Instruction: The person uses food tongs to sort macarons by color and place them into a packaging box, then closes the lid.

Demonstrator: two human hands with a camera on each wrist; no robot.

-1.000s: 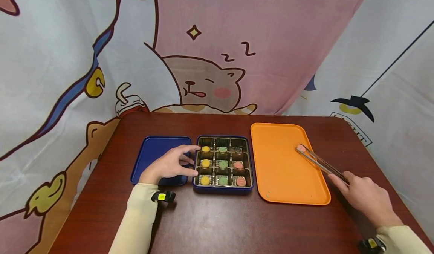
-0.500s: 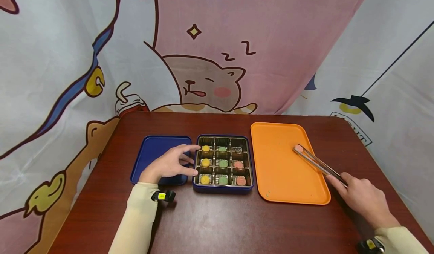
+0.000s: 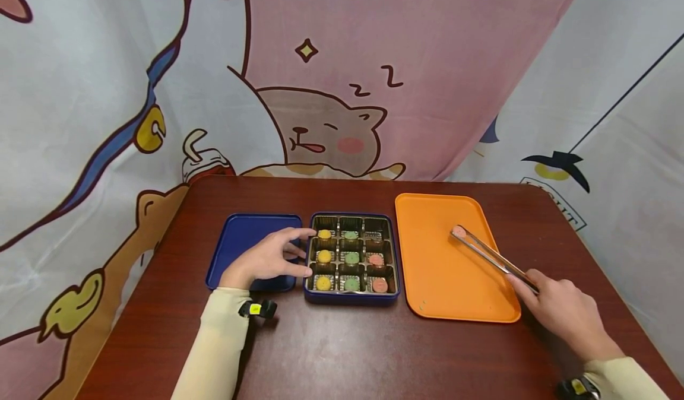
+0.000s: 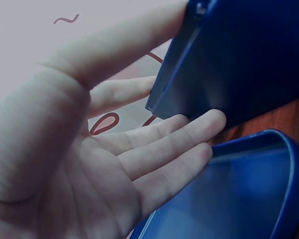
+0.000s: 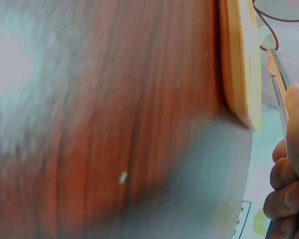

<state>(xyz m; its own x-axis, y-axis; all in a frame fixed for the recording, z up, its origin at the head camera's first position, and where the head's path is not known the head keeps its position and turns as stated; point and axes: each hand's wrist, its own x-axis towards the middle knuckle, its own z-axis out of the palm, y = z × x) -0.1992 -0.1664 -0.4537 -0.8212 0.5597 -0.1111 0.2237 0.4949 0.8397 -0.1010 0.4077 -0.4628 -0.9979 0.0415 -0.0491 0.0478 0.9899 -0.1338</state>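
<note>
My right hand (image 3: 566,314) grips a pair of metal tongs (image 3: 494,257). Between the tong tips sits a small round pink piece (image 3: 459,232), like a cookie, above the orange tray (image 3: 433,293). My left hand (image 3: 269,257) rests its thumb and index fingertip against the left side of a blue box (image 3: 352,299); in the left wrist view the other fingers are extended below the box. Inside the box, a gold-edged divided insert holds yellow pieces (image 3: 323,257) on the left, green pieces (image 3: 351,259) in the middle, and pink pieces (image 3: 376,260) in the right column's middle and front compartments.
A blue lid (image 3: 251,228) lies left of the box, partly under the left hand. The orange tray stands right of the box, with tiny crumbs near its front edge. Everything sits on a dark wooden table (image 3: 342,352), with a printed cloth (image 3: 459,79) hanging behind.
My right hand has moved left, carrying the tongs and the pink piece further over the orange tray. The left hand and the box have stayed still.
</note>
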